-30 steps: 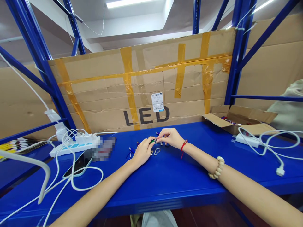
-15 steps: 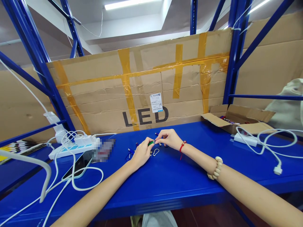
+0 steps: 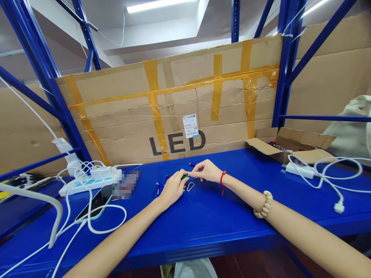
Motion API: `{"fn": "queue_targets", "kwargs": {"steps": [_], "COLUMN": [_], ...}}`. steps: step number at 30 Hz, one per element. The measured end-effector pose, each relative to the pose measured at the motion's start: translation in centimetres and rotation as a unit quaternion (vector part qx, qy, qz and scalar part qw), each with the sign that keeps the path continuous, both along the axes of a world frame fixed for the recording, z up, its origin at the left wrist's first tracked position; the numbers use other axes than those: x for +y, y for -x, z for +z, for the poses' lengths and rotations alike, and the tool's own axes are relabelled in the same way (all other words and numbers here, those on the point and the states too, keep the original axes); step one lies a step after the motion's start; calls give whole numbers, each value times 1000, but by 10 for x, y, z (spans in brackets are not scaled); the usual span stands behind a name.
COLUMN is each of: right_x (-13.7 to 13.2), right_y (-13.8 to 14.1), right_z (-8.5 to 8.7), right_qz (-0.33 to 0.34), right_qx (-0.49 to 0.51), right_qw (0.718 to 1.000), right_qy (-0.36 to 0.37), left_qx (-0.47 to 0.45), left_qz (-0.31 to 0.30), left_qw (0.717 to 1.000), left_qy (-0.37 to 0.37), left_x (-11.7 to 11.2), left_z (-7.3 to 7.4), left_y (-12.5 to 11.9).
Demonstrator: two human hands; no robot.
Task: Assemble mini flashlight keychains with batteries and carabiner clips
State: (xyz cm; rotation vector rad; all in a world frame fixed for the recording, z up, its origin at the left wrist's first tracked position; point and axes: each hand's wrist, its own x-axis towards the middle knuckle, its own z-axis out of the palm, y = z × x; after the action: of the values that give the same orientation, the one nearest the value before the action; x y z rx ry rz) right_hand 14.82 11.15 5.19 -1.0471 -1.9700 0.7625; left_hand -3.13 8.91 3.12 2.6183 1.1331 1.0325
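My left hand [image 3: 173, 188] and my right hand [image 3: 208, 171] meet over the blue shelf [image 3: 203, 216], both pinching a small green cylindrical piece [image 3: 185, 177] between their fingertips. A silver carabiner clip [image 3: 190, 186] lies on the shelf just below the hands. Small blue pieces [image 3: 158, 188] lie to the left of my left hand, and another small part [image 3: 192, 164] lies behind the hands. My right wrist wears a red cord and a beaded bracelet.
A white power strip [image 3: 87, 181] with plugs and tangled cables sits at the left, beside a phone [image 3: 95, 200]. An open cardboard box [image 3: 290, 148] and a white charger with cable [image 3: 298, 170] are at the right. A taped cardboard sheet marked LED [image 3: 176, 112] backs the shelf.
Both hands stay together on the green piece; the fingers have shifted slightly. The view has drifted a little.
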Motion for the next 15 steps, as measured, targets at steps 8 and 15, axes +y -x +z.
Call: {"fn": "queue_targets", "kwargs": {"steps": [8, 15], "right_x": [-5, -4], "right_y": [1, 3], "right_z": [2, 3], "right_qz": [3, 2], "right_qx": [26, 32], "right_qw": [996, 992], "right_qy": [83, 119], "left_qx": [3, 1], "left_qz": [3, 2], "left_qw": [1000, 1000], "left_qy": [-4, -14], "left_x": [3, 2], "left_z": [-3, -2], "left_y": [1, 1]}}
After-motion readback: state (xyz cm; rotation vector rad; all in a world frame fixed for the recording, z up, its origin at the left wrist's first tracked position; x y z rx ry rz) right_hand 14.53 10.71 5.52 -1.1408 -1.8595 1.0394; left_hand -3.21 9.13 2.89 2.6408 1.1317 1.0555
